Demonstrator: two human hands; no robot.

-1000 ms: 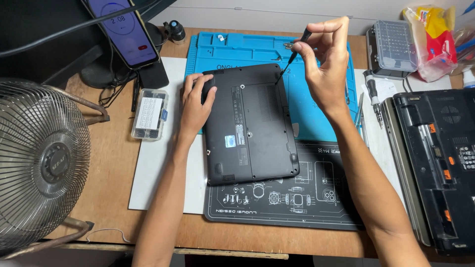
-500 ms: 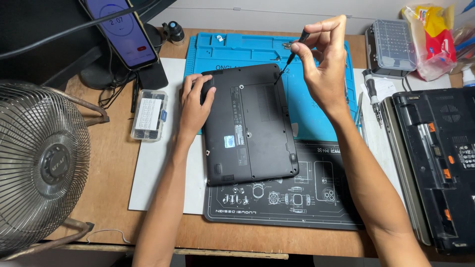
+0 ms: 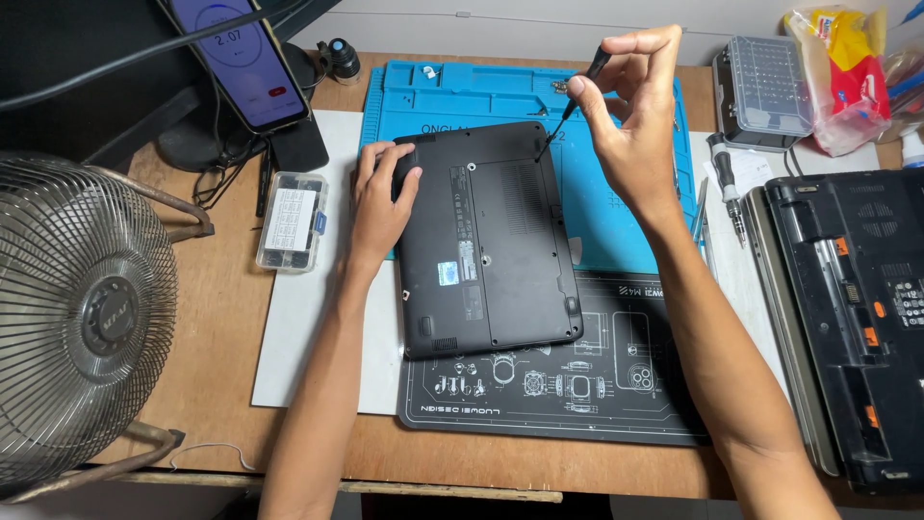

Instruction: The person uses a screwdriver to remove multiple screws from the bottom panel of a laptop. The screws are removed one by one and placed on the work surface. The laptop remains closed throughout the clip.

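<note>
Laptop (image 3: 486,241), black, underside up on blue mat (image 3: 616,207) and dark mat (image 3: 577,404) on bench: likely rigid, moderately heavy, best gripped at edges; left hand (image 3: 380,197) fingers spread flat on its far-left corner, right hand (image 3: 630,120) fingers pinching screwdriver (image 3: 575,96) at its far-right corner.

Left hand (image 3: 380,197) flat, right hand (image 3: 630,125) pinching.

Matt black plastic laptop (image 3: 486,236) (blue rubbery mat (image 3: 616,207)) on wood desk (image 3: 226,318).

A brown wooden surface (image 3: 221,318) under even light meets a pale wall (image 3: 539,24) (only a strip shows).
</note>
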